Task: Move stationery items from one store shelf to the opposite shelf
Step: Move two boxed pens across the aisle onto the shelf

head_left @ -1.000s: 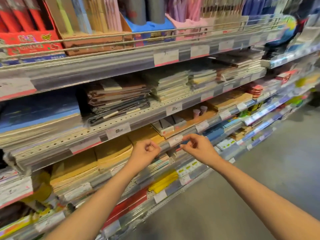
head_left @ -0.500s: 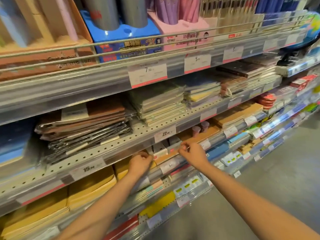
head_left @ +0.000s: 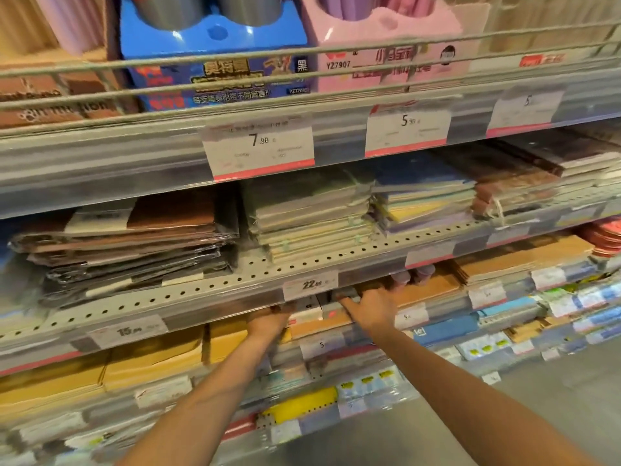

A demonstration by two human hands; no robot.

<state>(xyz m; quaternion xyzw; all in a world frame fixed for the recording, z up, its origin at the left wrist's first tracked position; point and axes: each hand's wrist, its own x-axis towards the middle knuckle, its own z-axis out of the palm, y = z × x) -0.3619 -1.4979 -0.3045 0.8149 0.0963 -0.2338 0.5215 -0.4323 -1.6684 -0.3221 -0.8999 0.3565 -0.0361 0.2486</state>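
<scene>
Small white and grey boxed items (head_left: 307, 311) sit in the shelf row under the perforated shelf edge (head_left: 235, 280) with a "22.00" price tag. My left hand (head_left: 268, 322) reaches in just left of them; its fingers are hidden under the shelf lip. My right hand (head_left: 373, 307) lies just right of the boxes with its fingers spread. Its index finger touches a grey box, and its other fingers rest on flat orange packs (head_left: 433, 287). Neither hand clearly holds anything.
The shelf above carries wrapped brown and black packs (head_left: 134, 250) and notebook stacks (head_left: 309, 223). Yellow envelopes (head_left: 151, 361) lie left of my left arm. A wire-railed top shelf holds blue (head_left: 215, 62) and pink (head_left: 386, 45) display boxes. Grey aisle floor (head_left: 537, 415) is at lower right.
I have moved closer to the shelves. Both hands went from hovering in front of the shelf edge to reaching in under the "22.00" shelf, on either side of the small boxes.
</scene>
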